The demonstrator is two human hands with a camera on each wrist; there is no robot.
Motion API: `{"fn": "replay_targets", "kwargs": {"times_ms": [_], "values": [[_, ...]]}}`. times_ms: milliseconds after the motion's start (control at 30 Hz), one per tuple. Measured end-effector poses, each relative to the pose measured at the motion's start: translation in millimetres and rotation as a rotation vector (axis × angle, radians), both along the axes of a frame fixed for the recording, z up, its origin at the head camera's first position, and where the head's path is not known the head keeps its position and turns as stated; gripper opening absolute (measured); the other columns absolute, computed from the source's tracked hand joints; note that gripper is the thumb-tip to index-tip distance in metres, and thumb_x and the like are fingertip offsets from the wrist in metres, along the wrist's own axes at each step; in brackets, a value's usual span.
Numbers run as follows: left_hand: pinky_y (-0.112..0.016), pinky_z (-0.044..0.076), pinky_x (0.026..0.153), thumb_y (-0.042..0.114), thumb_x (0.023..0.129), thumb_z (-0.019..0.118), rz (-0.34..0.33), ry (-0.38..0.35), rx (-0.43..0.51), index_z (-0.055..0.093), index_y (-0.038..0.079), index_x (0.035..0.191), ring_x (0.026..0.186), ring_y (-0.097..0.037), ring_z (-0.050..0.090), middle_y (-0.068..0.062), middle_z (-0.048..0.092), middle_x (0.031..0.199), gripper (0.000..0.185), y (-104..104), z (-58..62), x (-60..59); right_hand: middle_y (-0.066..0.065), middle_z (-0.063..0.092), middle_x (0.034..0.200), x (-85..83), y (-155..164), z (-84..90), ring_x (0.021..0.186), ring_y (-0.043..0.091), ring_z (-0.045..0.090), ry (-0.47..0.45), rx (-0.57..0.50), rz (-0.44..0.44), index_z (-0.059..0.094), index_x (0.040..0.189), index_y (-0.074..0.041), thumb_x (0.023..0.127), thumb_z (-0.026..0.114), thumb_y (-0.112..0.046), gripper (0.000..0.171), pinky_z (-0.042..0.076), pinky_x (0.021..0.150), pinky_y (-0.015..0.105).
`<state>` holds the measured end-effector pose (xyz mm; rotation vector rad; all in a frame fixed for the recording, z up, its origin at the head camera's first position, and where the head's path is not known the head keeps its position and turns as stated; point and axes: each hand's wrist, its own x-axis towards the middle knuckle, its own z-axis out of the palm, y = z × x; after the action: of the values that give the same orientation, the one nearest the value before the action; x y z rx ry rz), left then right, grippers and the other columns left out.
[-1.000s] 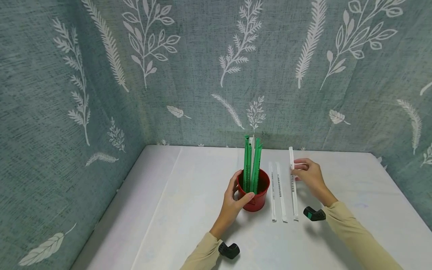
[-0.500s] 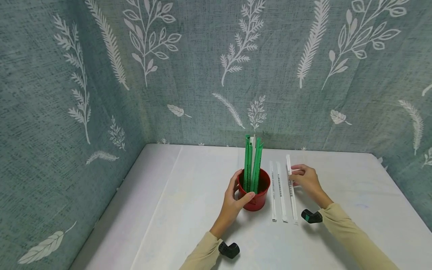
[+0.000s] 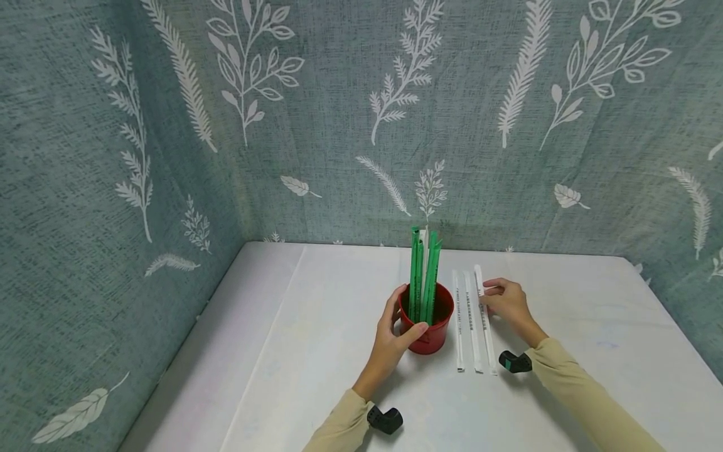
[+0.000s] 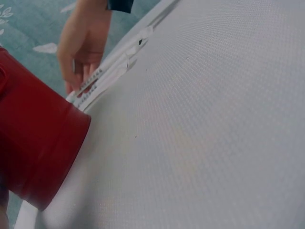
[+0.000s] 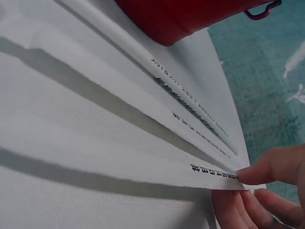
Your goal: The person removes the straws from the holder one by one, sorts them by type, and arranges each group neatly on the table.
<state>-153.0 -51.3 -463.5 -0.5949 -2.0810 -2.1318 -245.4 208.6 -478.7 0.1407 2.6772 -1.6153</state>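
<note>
My left hand (image 3: pixel 391 337) holds a small red metal bucket (image 3: pixel 427 343), thumb over its near side and fingers round its left. In it stand several green-wrapped straws (image 3: pixel 432 276) and a white one (image 3: pixel 425 251). My right hand (image 3: pixel 510 309) pinches the upper part of a white paper-wrapped straw (image 3: pixel 484 329) between thumb and fingers. The right wrist view shows this straw (image 5: pixel 138 167) with dark print, a shadow running beside it. Two more white-wrapped straws, the left one (image 3: pixel 459 329) and the middle one (image 3: pixel 472 329), lie side by side between the bucket and my right hand.
A white cloth covers the table (image 3: pixel 316 301), which meets a grey-green curtain (image 3: pixel 327 125) with white leaf prints at the back and left. Black wrist devices, left (image 3: pixel 385 419) and right (image 3: pixel 515 361), sit at the cuffs.
My right hand has moved left and slightly nearer with the straw, bringing it beside the other two and tilting its top leftward. My left hand keeps holding the bucket in place.
</note>
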Motion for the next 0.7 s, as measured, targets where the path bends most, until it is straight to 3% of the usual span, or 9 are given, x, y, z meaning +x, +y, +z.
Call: {"fn": "replay_targets", "kwargs": {"times_ms": [200,500,600,700], "values": [[-0.055,0.032,0.101,0.017,0.088,0.063,-0.001,0.006,0.007,0.028,0.01,0.147,0.129,-0.029,0.037,-0.009,0.038,0.145,0.069,0.7,-2.8,-0.4,0.019,0.062,0.087,-0.9,-3.8,-1.0,0.06,0.014,0.058,0.02,0.059,-0.009,0.059,0.108,0.012,0.077,0.067,0.0,0.034,0.052,0.053,0.027],[-0.052,0.033,0.102,0.026,0.088,0.065,0.03,0.027,-0.006,0.028,0.02,0.148,0.129,-0.021,0.037,0.002,0.039,0.144,0.071,2.7,-32.7,-14.8,0.016,0.062,0.082,-0.4,-5.4,-0.6,0.057,0.014,0.056,0.015,0.155,-0.017,0.062,0.099,0.009,0.075,0.067,0.002,0.025,0.048,0.047,0.024],[-0.052,0.033,0.101,0.029,0.087,0.065,0.033,0.031,0.002,0.028,0.022,0.148,0.128,-0.02,0.038,0.005,0.04,0.143,0.071,2.5,-33.8,-15.5,0.016,0.062,0.081,0.2,-5.0,0.1,0.058,0.015,0.055,0.018,0.168,-0.015,0.062,0.097,0.009,0.076,0.067,0.001,0.023,0.048,0.047,0.025],[-0.052,0.033,0.101,0.024,0.088,0.064,0.012,0.014,0.003,0.027,0.016,0.149,0.129,-0.022,0.037,0.0,0.039,0.145,0.072,0.7,-19.4,-9.3,0.016,0.062,0.082,1.6,-4.3,1.3,0.061,0.016,0.055,0.023,0.17,-0.013,0.063,0.097,0.01,0.076,0.066,0.001,0.022,0.049,0.048,0.026]]}}
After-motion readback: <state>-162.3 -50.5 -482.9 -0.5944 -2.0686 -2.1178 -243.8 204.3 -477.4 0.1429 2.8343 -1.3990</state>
